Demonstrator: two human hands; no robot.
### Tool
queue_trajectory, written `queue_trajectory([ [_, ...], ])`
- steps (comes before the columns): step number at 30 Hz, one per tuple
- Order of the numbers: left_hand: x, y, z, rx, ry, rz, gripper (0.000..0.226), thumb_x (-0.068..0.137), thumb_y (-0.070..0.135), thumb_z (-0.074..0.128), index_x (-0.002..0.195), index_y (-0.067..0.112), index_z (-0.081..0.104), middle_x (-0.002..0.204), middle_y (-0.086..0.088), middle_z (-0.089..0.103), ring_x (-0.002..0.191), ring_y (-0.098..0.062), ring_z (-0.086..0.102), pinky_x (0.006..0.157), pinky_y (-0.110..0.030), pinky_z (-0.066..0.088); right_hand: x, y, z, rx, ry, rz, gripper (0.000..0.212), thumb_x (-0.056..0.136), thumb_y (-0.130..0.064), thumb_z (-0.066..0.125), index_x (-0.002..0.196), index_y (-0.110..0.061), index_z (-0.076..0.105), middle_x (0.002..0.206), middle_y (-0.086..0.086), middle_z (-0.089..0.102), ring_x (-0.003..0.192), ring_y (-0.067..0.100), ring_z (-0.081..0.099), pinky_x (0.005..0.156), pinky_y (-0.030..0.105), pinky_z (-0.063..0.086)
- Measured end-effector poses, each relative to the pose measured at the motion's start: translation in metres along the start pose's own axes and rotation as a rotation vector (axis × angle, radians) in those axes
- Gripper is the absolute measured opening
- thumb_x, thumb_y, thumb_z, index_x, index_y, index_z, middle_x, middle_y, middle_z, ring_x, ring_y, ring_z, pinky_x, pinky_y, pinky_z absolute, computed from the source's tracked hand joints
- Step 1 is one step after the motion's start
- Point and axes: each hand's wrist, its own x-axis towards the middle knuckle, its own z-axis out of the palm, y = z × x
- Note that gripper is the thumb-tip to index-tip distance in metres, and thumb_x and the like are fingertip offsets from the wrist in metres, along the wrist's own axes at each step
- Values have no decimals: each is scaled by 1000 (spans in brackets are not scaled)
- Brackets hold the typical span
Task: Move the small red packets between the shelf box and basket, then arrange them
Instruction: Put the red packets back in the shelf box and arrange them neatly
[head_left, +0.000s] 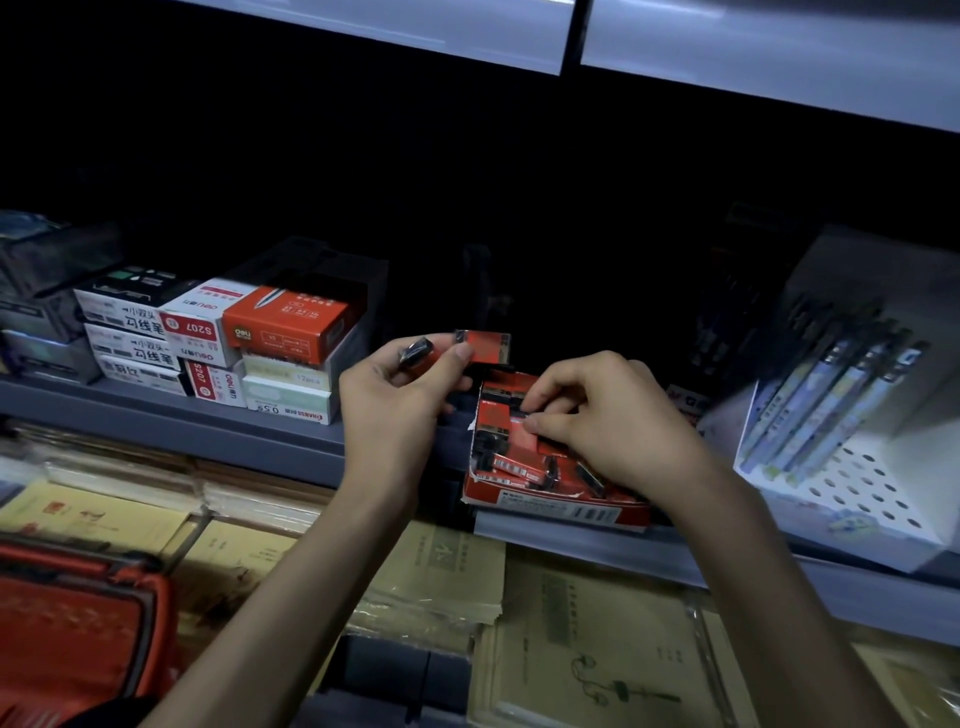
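Lifting packets, centre frame: left hand (395, 400) pinches small red packets (480, 347), right hand (597, 415) pinches another inside shelf box (550, 501); best drawn singly, box steadied.

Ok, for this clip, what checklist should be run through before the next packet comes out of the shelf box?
1. Left hand grips the red packets firmly: ok.
2. Right hand pinches a boxed packet: ok.
3. Shelf box holds more packets: ok.
4. Shelf box seated fully on the shelf: cannot tell.
5. Basket has free room: cannot tell, mostly out of view.
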Motion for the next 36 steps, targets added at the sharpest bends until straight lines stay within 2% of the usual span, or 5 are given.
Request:
queue_trajectory([
  [11, 0, 0, 0, 3, 1, -2, 12, 88, 14, 78, 100, 12, 76, 85, -12, 78, 74, -12, 72, 67, -23, 58, -6, -5, -9, -184, -93, -23, 26, 96, -14, 66, 91, -35, 80, 100, -16, 70, 86, 5, 66, 82, 35, 60],
  [17, -1, 0, 0, 16, -10, 7, 12, 88, 15, 78, 100, 13, 77, 85, -9, 79, 76, -11, 74, 66, -23, 60, -10, -6, -7, -334, -145, -113, 38, 99, -12, 49, 112, -34, 77, 94, -16, 42, 101, 8, 40, 92, 26, 44],
  [23, 0, 4, 0, 15, -96, 1, 15, 87, 18, 79, 101, 14, 79, 77, -9, 76, 69, -12, 67, 61, -22, 52, -8, -10, -13, -3, 79, -71, 19, 98, -23, 60, 101, -33, 75, 74, -13, 63, 57, 4, 61, 53, 22, 49],
  [29, -5, 9, 3, 7, -251, 23, 16, 87, 16, 77, 102, 11, 79, 78, -10, 75, 70, -14, 68, 64, -26, 55, -8, -15, -13, 347, 184, -21, 26, 88, -37, 76, 112, -29, 73, 94, -8, 73, 82, 6, 73, 78, 33, 62],
  [36, -1, 4, 3, -7, -223, 25, 14, 91, 15, 75, 102, 8, 78, 85, -13, 77, 68, -12, 65, 57, -22, 46, -6, -14, -24, 550, 159, 28, 21, 87, -15, 79, 104, -16, 68, 91, 7, 73, 71, 16, 76, 62, 24, 58],
])
